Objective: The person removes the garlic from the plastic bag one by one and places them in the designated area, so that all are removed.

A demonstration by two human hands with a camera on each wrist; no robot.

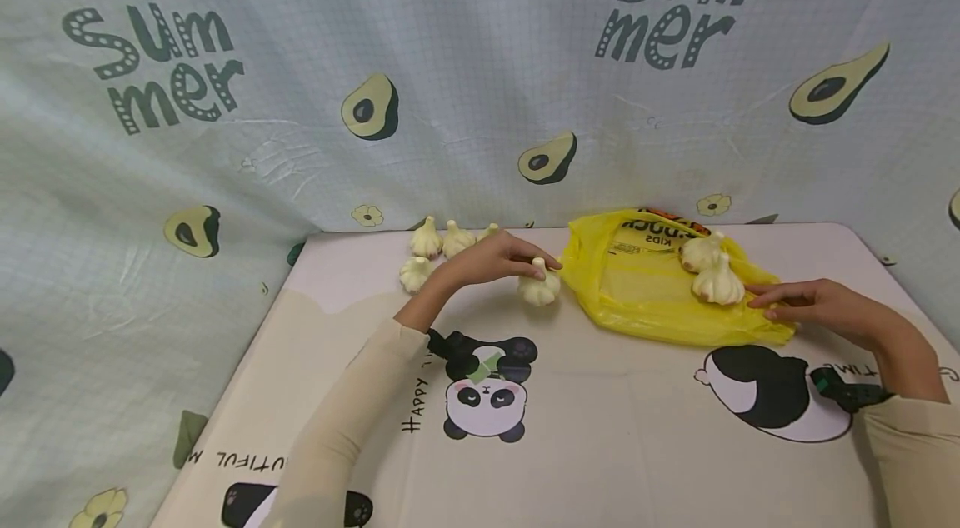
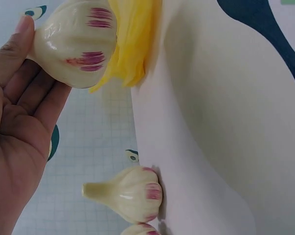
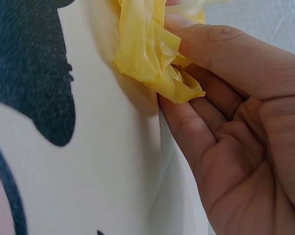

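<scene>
A glossy garlic bulb (image 1: 539,288) with purple streaks hangs in my left hand (image 1: 491,257), which pinches it near its stem just above the table. Right beside it lies the yellow plastic bag (image 1: 630,291), flat and crumpled. Two more garlic bulbs (image 1: 718,282) sit at the bag's right side. My right hand (image 1: 843,311) pinches the bag's right edge between thumb and fingers; in the right wrist view a gathered fold of yellow plastic (image 3: 154,54) shows there. Behind my left wrist, several garlic bulbs (image 1: 426,238) stand grouped, one partly hidden by the hand.
The table (image 1: 585,428) has a pale cover printed with pandas and lettering. A hanging cloth (image 1: 450,53) with avocado prints rises along its back and left sides. Dark straps with small devices (image 1: 843,391) sit at both wrists.
</scene>
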